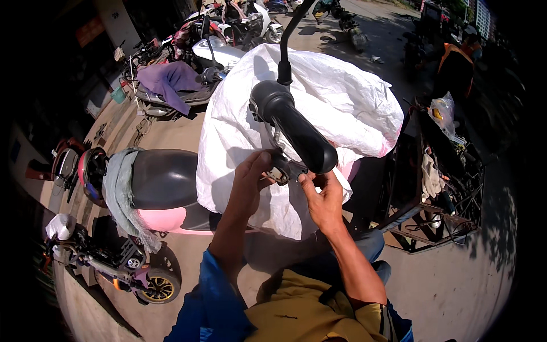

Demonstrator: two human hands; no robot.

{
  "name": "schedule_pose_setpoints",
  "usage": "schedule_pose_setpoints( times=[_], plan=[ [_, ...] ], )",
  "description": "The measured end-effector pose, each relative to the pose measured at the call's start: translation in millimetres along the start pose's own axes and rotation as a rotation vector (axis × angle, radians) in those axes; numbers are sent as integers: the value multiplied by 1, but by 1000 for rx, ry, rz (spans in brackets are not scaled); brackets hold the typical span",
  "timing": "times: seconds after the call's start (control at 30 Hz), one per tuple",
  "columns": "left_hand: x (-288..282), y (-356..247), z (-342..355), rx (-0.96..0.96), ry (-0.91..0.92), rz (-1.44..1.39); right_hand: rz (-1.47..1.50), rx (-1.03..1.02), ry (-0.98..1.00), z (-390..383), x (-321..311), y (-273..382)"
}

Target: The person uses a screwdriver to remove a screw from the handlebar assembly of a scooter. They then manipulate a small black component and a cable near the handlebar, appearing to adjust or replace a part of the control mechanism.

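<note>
In front of me is a scooter's black handlebar grip point(299, 134), with a mirror stem point(285, 51) rising beside it. Below the grip, my left hand point(249, 174) is closed on a small dark part with a pale, metallic-looking inside point(278, 170); its exact kind is unclear. Thin pale wiring point(277, 138) shows between the grip and this part. My right hand point(326, 199) pinches at the part's right side, thumb and fingertips together. Whatever lies between those fingertips is too small to name. A white woven sheet point(239, 119) drapes over the scooter's front, behind both hands.
The scooter's black seat point(165, 178) and pink side panel point(162, 219) extend leftward. On the right stands a metal-framed cart point(419, 211) with tools and cloths. More parked scooters point(222, 54) line the far side. A person in an orange vest point(457, 57) is at far right.
</note>
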State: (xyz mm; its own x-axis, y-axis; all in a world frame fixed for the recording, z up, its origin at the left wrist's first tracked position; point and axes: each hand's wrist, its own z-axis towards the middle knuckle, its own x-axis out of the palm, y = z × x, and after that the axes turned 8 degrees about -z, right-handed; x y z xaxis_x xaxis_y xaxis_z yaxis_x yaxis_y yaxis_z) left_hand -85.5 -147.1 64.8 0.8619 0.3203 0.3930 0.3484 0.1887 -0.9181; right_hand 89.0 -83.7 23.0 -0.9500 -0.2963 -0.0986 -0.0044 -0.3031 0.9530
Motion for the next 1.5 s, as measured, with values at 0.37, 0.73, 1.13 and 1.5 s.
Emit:
schedule_pose_setpoints(
  times=[0.37,0.73,1.13,1.5],
  plan=[
    [10,0,-2,19,-189,137,-249,-230,-9,-6,5,20],
    [3,14,-5,-3,-151,-58,-150,-208,-12,-12,-16,16],
    [7,35,-13,163,-337,17,-362,-141,-422,-44,-166,14],
    [17,49,-4,155,-313,-84,-780,5,-699,-35,-355,-40]
  ],
)
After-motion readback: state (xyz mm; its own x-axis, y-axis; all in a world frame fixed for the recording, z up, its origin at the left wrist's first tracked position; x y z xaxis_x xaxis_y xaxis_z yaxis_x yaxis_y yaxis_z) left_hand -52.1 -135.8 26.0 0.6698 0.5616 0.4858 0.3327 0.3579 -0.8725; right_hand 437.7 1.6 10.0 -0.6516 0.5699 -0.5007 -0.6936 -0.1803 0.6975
